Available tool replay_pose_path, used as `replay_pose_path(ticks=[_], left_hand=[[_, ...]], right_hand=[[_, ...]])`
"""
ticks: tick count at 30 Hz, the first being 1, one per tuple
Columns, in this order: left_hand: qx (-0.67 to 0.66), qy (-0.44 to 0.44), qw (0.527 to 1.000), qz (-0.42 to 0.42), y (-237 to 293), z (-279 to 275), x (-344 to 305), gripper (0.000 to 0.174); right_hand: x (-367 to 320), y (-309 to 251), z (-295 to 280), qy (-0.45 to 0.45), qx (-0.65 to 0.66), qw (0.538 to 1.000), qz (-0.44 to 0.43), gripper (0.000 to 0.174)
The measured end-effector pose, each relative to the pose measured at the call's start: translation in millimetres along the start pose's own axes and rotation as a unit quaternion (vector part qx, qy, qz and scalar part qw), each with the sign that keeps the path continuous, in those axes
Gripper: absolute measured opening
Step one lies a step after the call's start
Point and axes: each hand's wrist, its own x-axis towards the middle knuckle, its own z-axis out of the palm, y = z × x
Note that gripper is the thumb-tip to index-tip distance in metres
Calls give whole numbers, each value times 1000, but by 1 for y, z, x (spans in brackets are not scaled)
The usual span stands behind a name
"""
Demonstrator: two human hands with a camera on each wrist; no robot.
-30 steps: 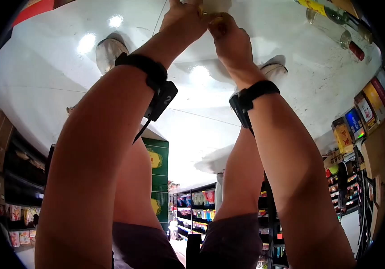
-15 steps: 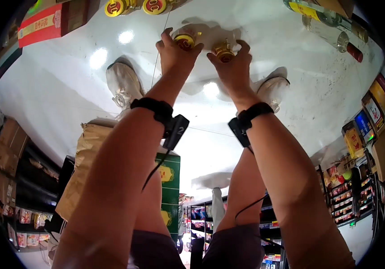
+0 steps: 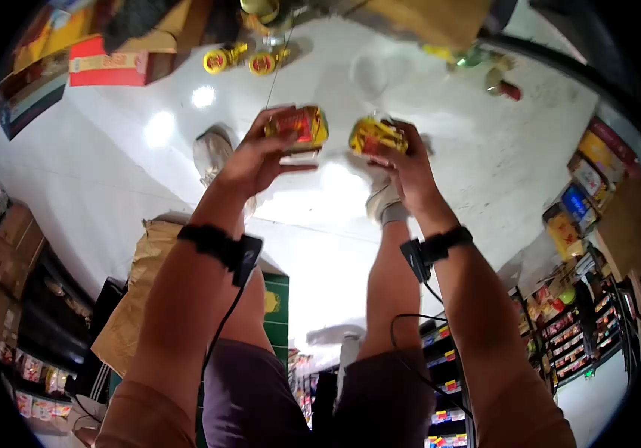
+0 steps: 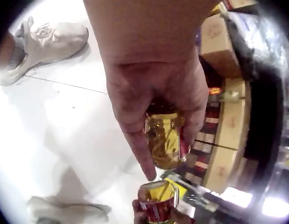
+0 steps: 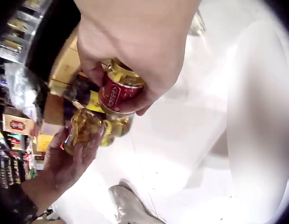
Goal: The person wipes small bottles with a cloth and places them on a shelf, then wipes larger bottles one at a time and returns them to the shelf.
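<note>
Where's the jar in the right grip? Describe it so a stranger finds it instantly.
In the head view, start at the pale floor, then find the right grip above it. It holds a yellow-looking jar with a red label. Its lookalike jar is in the left grip and two yellow-topped jars are on the floor; this one appears nearest the red-topped bottle.

Two red-labelled jars [image 3: 307, 131] (one per hand [image 3: 248, 163]), two yellow-lidded jars [image 3: 263, 64] on the floor [image 3: 137, 168], two shoes [image 3: 213, 153].

Stocked shelves [image 3: 576, 332] edge a white floor [image 3: 492, 187] spotted with glare [image 3: 160, 128].
</note>
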Motion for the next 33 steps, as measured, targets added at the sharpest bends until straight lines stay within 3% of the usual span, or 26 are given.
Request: replay_pose_path(ticks=[2, 7, 9, 10, 12, 13, 14, 15, 16, 17, 19, 20, 21, 22, 24, 25, 27, 29, 30, 31, 33], left_hand=[[-8, -39, 999, -14, 22, 30, -38, 52], [37, -160, 985, 49, 86, 144, -122, 51], [161, -194, 964, 89, 117, 205, -152, 53], [185, -228, 948, 121, 132, 243, -172, 54], [351, -217, 867, 279, 153, 316, -207, 49], [419, -205, 809, 357, 164, 348, -222, 48], [472, -189, 759, 407, 181, 378, -237, 50], [521, -170, 702, 455, 195, 408, -250, 52], [556, -146, 640, 511, 207, 431, -255, 52], [584, -123, 572, 562, 215, 452, -257, 52], [594, -108, 574, 553, 222, 481, -254, 50], [597, -91, 583, 545, 223, 489, -252, 48], [598, -89, 581, 545, 224, 492, -249, 48], [591, -85, 582, 552, 222, 494, -243, 44], [586, -80, 581, 559, 223, 496, -231, 41], [589, -79, 564, 573, 226, 497, -224, 39], [596, -77, 550, 580, 233, 500, -210, 36], [586, -82, 504, 629, 245, 503, -196, 35], [588, -82, 507, 625, 250, 504, -193, 35], [600, -73, 552, 574, 254, 505, -194, 38], [617, -60, 571, 538, 259, 507, -195, 41]], right_hand=[[-42, -43, -8, -77, 61, 994, -53, 52], [-161, -167, -14, -88, 62, 988, -107, 57], [-207, -216, -14, -92, -6, 976, -197, 63], [-233, -251, -11, -99, -95, 949, -284, 69], [-283, -306, -13, -83, -117, 908, -394, 70], [-308, -331, -5, -43, -65, 912, -404, 69], [-321, -361, -7, 12, -225, 838, -496, 67], [-331, -388, -1, 78, -251, 818, -512, 65], [-340, -417, 17, 58, -202, 825, -524, 63], [-340, -444, 17, 80, -270, 793, -541, 58], [-329, -492, 28, 119, -327, 718, -603, 53], [-312, -515, 22, 138, -352, 706, -599, 54], [-285, -535, 18, 99, -319, 721, -607, 57], [-270, -555, 22, 165, -377, 702, -581, 57], [-234, -582, 20, 178, -465, 660, -563, 58], [-230, -588, 26, 178, -462, 661, -564, 58], [-220, -593, 39, 198, -512, 577, -604, 65], [-206, -603, 44, 186, -534, 562, -603, 67], [-194, -606, 42, 177, -557, 543, -603, 69], [-178, -608, 40, 224, -553, 505, -624, 69], [-163, -615, 32, 270, -617, 412, -614, 61]])
